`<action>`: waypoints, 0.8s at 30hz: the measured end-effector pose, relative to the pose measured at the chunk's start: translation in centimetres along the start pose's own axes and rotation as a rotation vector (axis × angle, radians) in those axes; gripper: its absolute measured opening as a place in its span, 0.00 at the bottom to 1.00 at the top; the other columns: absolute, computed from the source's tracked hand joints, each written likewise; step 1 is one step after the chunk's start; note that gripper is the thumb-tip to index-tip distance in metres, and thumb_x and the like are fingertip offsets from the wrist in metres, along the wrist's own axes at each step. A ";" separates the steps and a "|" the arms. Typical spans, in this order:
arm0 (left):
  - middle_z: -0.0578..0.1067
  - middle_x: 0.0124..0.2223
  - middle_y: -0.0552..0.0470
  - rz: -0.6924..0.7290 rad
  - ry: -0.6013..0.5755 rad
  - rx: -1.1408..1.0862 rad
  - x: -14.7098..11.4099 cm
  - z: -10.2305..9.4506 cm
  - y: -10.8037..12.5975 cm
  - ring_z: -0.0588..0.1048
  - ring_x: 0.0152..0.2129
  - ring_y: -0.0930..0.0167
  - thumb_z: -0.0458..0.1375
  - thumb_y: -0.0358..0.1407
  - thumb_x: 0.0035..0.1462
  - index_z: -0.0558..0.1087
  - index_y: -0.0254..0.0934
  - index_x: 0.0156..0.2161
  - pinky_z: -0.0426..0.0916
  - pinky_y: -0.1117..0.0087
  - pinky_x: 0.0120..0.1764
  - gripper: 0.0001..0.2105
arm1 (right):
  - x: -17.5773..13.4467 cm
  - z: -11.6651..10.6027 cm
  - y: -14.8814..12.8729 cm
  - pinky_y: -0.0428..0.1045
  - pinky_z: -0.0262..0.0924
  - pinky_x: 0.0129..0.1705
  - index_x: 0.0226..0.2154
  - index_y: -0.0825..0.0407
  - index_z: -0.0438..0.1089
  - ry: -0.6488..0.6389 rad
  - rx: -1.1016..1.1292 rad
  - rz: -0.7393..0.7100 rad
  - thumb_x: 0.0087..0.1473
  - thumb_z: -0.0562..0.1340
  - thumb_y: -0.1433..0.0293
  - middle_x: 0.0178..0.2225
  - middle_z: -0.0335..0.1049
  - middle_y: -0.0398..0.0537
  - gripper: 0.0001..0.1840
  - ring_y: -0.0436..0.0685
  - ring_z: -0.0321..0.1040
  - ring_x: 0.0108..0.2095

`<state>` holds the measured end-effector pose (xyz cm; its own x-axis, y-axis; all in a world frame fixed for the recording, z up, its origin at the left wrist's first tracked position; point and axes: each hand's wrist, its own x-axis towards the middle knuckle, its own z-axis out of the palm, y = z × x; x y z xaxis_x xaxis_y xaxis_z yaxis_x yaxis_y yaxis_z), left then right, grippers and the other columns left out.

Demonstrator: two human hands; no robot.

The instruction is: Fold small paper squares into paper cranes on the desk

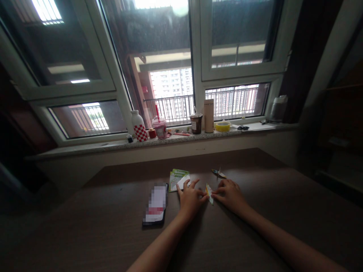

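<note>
On the brown table, a small folded piece of printed paper [209, 193], narrow and pointed at both ends, lies between my two hands. My left hand [190, 197] pinches its left edge with thumb and forefinger, while the other fingers spread toward a green-and-white printed packet or stack of papers [178, 174]. From the other side, my right hand [231, 194] pinches the right edge, its remaining fingers curled. Just beyond the right hand is another small folded paper piece [219, 173] with pointed tips. Fine details of the folds are too small to make out.
A phone [155, 204] with a blurred screen lies left of my left hand. Along the windowsill [181, 138] stand a checkered bottle [139, 126], a pink drink cup [159, 127], a dark drink cup [196, 124], a tan flask [209, 116], yellow tape [222, 126] and scissors [243, 128].
</note>
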<state>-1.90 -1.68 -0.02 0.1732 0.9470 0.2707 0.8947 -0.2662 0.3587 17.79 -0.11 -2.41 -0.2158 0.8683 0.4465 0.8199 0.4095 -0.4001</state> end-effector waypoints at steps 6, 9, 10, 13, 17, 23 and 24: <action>0.68 0.64 0.58 -0.040 0.004 -0.054 0.1 0.0 -0.3 0.56 0.63 0.53 0.64 0.44 0.54 0.83 0.52 0.34 0.36 0.32 0.62 0.05 | -0.2 0.2 -0.1 0.61 0.58 0.53 0.38 0.36 0.81 0.030 -0.005 -0.055 0.51 0.68 0.58 0.40 0.70 0.49 0.10 0.63 0.65 0.48; 0.68 0.63 0.56 -0.060 0.032 -0.085 0.1 0.0 -0.3 0.56 0.63 0.54 0.63 0.43 0.56 0.83 0.52 0.35 0.38 0.33 0.63 0.06 | 0.0 0.4 0.2 0.61 0.59 0.53 0.39 0.35 0.80 0.001 0.016 -0.066 0.51 0.68 0.60 0.41 0.70 0.50 0.11 0.64 0.64 0.49; 0.68 0.63 0.56 -0.058 0.046 -0.085 0.1 0.1 -0.3 0.56 0.63 0.54 0.62 0.43 0.56 0.82 0.53 0.37 0.38 0.33 0.63 0.06 | 0.0 0.5 0.3 0.61 0.59 0.53 0.40 0.35 0.80 -0.007 0.024 -0.067 0.51 0.68 0.61 0.41 0.70 0.50 0.11 0.64 0.64 0.49; 0.65 0.65 0.55 -0.029 0.057 -0.051 -0.1 0.3 -0.2 0.55 0.64 0.53 0.61 0.43 0.58 0.80 0.56 0.44 0.37 0.32 0.62 0.10 | 0.1 0.8 0.5 0.60 0.60 0.53 0.40 0.34 0.80 -0.020 0.037 -0.071 0.51 0.69 0.62 0.42 0.70 0.50 0.11 0.64 0.64 0.50; 0.58 0.69 0.56 0.038 0.006 0.041 -0.2 0.8 -0.1 0.51 0.66 0.50 0.58 0.48 0.59 0.76 0.63 0.50 0.31 0.29 0.60 0.14 | 0.1 1.1 0.6 0.60 0.60 0.53 0.39 0.35 0.80 -0.012 0.043 -0.084 0.52 0.69 0.63 0.43 0.71 0.50 0.10 0.64 0.64 0.49; 0.52 0.71 0.56 0.071 -0.065 0.104 -0.2 1.2 -0.5 0.48 0.67 0.46 0.51 0.52 0.63 0.69 0.67 0.56 0.31 0.27 0.59 0.18 | 0.2 1.2 0.7 0.61 0.59 0.54 0.37 0.37 0.81 -0.013 0.059 -0.081 0.51 0.69 0.62 0.43 0.72 0.49 0.08 0.64 0.64 0.50; 0.52 0.72 0.56 0.070 -0.076 0.110 -0.2 1.2 -0.5 0.48 0.67 0.46 0.51 0.53 0.63 0.68 0.67 0.57 0.31 0.26 0.58 0.18 | 0.2 1.1 0.7 0.61 0.58 0.55 0.37 0.37 0.81 -0.017 0.060 -0.079 0.52 0.69 0.62 0.43 0.73 0.49 0.08 0.64 0.64 0.51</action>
<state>-1.90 -1.53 -1.36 0.2639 0.9386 0.2221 0.9182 -0.3150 0.2402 17.73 0.67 -3.49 -0.2874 0.8372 0.4653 0.7667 0.4923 -0.4121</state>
